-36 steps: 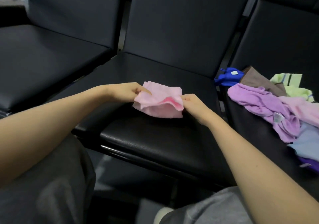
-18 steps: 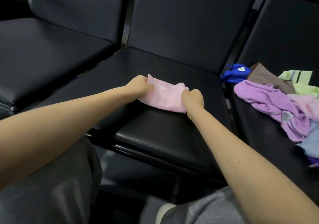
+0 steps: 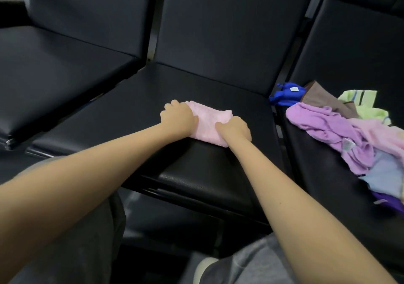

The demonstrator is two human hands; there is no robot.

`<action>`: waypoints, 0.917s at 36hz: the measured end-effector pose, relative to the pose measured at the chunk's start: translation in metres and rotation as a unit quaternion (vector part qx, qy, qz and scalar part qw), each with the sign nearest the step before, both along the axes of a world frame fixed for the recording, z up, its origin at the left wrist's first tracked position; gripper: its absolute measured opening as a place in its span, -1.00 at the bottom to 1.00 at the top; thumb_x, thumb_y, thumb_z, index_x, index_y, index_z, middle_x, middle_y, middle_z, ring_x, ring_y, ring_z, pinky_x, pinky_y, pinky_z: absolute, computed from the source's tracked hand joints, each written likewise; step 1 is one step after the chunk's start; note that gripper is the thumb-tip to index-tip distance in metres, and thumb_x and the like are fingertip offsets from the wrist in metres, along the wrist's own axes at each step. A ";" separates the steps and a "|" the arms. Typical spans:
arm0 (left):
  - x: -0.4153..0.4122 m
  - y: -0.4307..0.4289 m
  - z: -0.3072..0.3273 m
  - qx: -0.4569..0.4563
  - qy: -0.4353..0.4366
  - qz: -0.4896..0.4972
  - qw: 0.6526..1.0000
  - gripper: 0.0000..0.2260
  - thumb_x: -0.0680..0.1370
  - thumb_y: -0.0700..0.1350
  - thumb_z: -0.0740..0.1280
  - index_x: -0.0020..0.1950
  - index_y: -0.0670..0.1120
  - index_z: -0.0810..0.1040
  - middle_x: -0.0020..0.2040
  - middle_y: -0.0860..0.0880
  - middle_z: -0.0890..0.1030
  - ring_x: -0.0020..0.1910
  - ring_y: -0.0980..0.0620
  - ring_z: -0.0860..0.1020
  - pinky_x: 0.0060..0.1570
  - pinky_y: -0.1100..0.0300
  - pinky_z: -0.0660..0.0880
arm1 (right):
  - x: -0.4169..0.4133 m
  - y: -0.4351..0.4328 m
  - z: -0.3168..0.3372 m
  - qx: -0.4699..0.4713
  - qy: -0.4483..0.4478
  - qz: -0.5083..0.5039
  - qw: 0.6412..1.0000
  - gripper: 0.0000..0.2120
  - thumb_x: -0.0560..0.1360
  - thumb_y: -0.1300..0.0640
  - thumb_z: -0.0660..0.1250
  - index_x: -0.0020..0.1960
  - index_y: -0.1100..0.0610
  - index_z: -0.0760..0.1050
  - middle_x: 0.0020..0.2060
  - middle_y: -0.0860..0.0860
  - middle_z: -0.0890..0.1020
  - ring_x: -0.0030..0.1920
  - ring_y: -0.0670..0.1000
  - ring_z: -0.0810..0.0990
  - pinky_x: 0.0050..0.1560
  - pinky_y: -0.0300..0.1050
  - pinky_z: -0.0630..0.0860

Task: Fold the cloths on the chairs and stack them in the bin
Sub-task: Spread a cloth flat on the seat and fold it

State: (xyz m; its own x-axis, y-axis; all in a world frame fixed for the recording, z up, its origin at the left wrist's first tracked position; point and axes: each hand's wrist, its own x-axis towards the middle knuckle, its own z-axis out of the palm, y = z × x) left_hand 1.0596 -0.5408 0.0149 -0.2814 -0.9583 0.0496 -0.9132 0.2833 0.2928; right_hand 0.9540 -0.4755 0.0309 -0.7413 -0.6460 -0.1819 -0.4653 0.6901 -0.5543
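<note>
Cloths are on two of the three black padded chairs that stand side by side. The left chair and the middle chair take most of the view, and the right chair carries a loose pile of unfolded cloths: a purple cloth at the front, a pale pink cloth and a pale blue cloth just beside it, a light green cloth and a brown cloth behind, and a bright blue cloth at the edge of the seat nearest the middle chair. The person's grey trousers show at the bottom. On the seat of the middle chair lies the pink cloth, folded into a small thick rectangle and flat on the seat. The left hand has its fingers curled over the left end of this cloth and holds it down; the right hand grips the near right corner, thumb on top and fingers bent round the edge. The fingertips are hidden. A small white tag sits on the bright blue cloth and another tag on the purple cloth; any writing on them is too small to read.
</note>
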 end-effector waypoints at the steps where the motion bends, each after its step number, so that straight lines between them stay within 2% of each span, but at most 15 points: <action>1: -0.002 -0.001 0.001 0.022 0.012 -0.001 1.000 -0.58 0.60 0.04 0.18 0.36 -0.19 0.34 0.28 -0.15 0.41 0.26 -0.15 0.41 0.08 0.07 0.35 | -0.001 0.000 0.001 -0.004 -0.009 0.003 1.000 -0.62 0.51 0.07 0.26 0.30 0.15 0.39 0.20 0.11 0.51 0.16 0.14 0.52 0.06 -0.06 0.49; 3: -0.002 -0.001 0.008 0.051 0.027 -0.017 0.998 -0.59 0.58 0.04 0.22 0.34 -0.17 0.38 0.19 -0.11 0.48 0.20 -0.12 0.48 -0.03 0.10 0.35 | -0.003 -0.001 0.002 -0.019 -0.051 0.002 0.999 -0.64 0.52 0.10 0.26 0.30 0.12 0.38 0.09 0.08 0.54 0.04 0.10 0.55 -0.02 -0.07 0.51; 6: -0.001 -0.003 0.016 0.097 0.070 -0.032 0.992 -0.65 0.55 -0.05 0.27 0.28 -0.19 0.43 -0.12 -0.02 0.47 0.04 -0.09 0.53 -0.14 0.15 0.36 | 0.000 0.005 0.006 -0.044 -0.121 -0.034 0.991 -0.74 0.54 0.03 0.24 0.16 0.15 0.39 -0.12 0.07 0.50 -0.16 0.07 0.49 -0.18 -0.09 0.42; 9: 0.002 0.001 0.020 0.188 0.214 -0.038 0.958 -0.73 0.52 -0.16 0.32 0.18 -0.22 0.49 -0.12 -0.08 0.50 -0.04 -0.09 0.53 -0.28 0.21 0.39 | 0.002 0.012 0.008 -0.099 -0.184 -0.061 0.976 -0.67 0.55 -0.09 0.17 0.11 0.14 0.46 -0.18 0.07 0.52 -0.14 0.09 0.52 -0.08 -0.09 0.46; 11: 0.006 0.005 0.021 0.254 0.346 -0.048 0.902 -0.78 0.49 -0.21 0.34 0.12 -0.20 0.53 -0.03 -0.12 0.56 -0.12 -0.04 0.54 -0.30 0.23 0.44 | -0.002 0.019 0.010 -0.148 -0.232 -0.058 0.960 -0.63 0.55 -0.11 0.13 0.20 0.11 0.47 -0.03 0.07 0.58 -0.04 0.12 0.56 0.07 -0.04 0.50; 12: 0.007 0.010 0.026 0.288 0.395 -0.052 0.871 -0.78 0.50 -0.23 0.34 0.14 -0.19 0.53 -0.01 -0.12 0.58 -0.13 -0.02 0.55 -0.25 0.22 0.48 | -0.006 0.026 0.013 -0.167 -0.244 -0.051 0.954 -0.64 0.56 -0.04 0.14 0.26 0.12 0.44 0.04 0.08 0.57 -0.01 0.11 0.56 0.09 -0.02 0.51; 15: 0.003 0.022 0.037 0.413 0.508 -0.032 0.755 -0.77 0.54 -0.27 0.29 0.20 -0.19 0.49 -0.01 -0.12 0.59 -0.10 0.00 0.58 -0.08 0.12 0.51 | -0.023 0.046 0.017 -0.210 -0.259 -0.032 0.942 -0.70 0.53 0.18 0.23 0.25 0.20 0.37 0.07 0.11 0.51 -0.06 0.08 0.50 -0.14 -0.10 0.46; 17: -0.003 0.032 0.045 0.459 0.539 -0.031 0.706 -0.85 0.57 -0.29 0.25 0.13 -0.21 0.46 -0.05 -0.12 0.58 -0.12 0.01 0.57 -0.02 0.14 0.47 | -0.032 0.057 0.019 -0.222 -0.261 -0.029 0.939 -0.74 0.52 0.20 0.28 0.19 0.20 0.39 0.06 0.12 0.51 -0.07 0.07 0.49 -0.12 -0.09 0.44; 20: -0.014 0.050 0.058 0.492 0.529 -0.048 0.689 -0.90 0.58 -0.24 0.27 0.07 -0.21 0.49 -0.07 -0.12 0.59 -0.13 0.00 0.58 -0.19 0.13 0.57 | -0.045 0.076 0.024 -0.250 -0.271 -0.042 0.928 -0.66 0.52 0.15 0.33 0.25 0.20 0.41 0.02 0.09 0.53 -0.01 0.09 0.52 0.00 -0.05 0.48; 22: -0.025 0.062 0.069 0.516 0.527 -0.054 0.674 -0.90 0.59 -0.20 0.28 0.06 -0.20 0.51 -0.09 -0.12 0.60 -0.14 0.00 0.58 -0.35 0.14 0.60 | -0.058 0.089 0.027 -0.265 -0.282 -0.058 0.920 -0.57 0.51 0.07 0.36 0.32 0.21 0.40 0.13 0.10 0.55 0.08 0.13 0.55 0.11 0.00 0.51; 25: -0.046 0.085 0.084 0.539 0.510 -0.059 0.668 -0.85 0.60 -0.16 0.26 0.12 -0.20 0.48 -0.03 -0.13 0.58 -0.08 -0.04 0.57 -0.19 0.06 0.54 | -0.079 0.114 0.035 -0.287 -0.281 -0.102 0.910 -0.49 0.51 -0.02 0.34 0.38 0.19 0.38 0.25 0.10 0.51 0.17 0.15 0.53 0.21 0.03 0.48; 27: -0.061 0.102 0.093 0.538 0.493 -0.071 0.680 -0.78 0.60 -0.17 0.26 0.23 -0.19 0.43 0.10 -0.15 0.55 0.04 -0.08 0.53 -0.01 0.02 0.47 | -0.094 0.137 0.040 -0.305 -0.265 -0.125 0.906 -0.49 0.54 -0.01 0.30 0.41 0.20 0.34 0.28 0.12 0.48 0.22 0.17 0.49 0.26 0.05 0.44; 29: -0.075 0.120 0.099 0.532 0.480 -0.088 0.692 -0.71 0.59 -0.19 0.27 0.30 -0.19 0.42 0.18 -0.14 0.54 0.10 -0.11 0.53 0.03 0.00 0.45 | -0.107 0.162 0.043 -0.330 -0.233 -0.121 0.907 -0.48 0.54 0.02 0.30 0.43 0.17 0.31 0.31 0.13 0.46 0.23 0.17 0.49 0.27 0.09 0.44; 31: -0.090 0.148 0.105 0.536 0.475 -0.109 0.689 -0.75 0.58 -0.20 0.28 0.25 -0.19 0.46 0.05 -0.14 0.57 0.01 -0.09 0.56 -0.01 0.01 0.45 | -0.120 0.194 0.043 -0.350 -0.206 -0.126 0.905 -0.46 0.50 0.01 0.35 0.42 0.13 0.34 0.29 0.10 0.48 0.23 0.15 0.50 0.26 0.09 0.46; 33: -0.104 0.182 0.108 0.561 0.477 -0.134 0.663 -0.87 0.60 -0.19 0.25 0.10 -0.20 0.51 -0.08 -0.11 0.57 -0.07 -0.05 0.55 0.03 0.04 0.44 | -0.135 0.231 0.038 -0.362 -0.192 -0.150 0.900 -0.49 0.48 0.03 0.37 0.39 0.14 0.40 0.24 0.09 0.53 0.20 0.14 0.53 0.25 0.09 0.47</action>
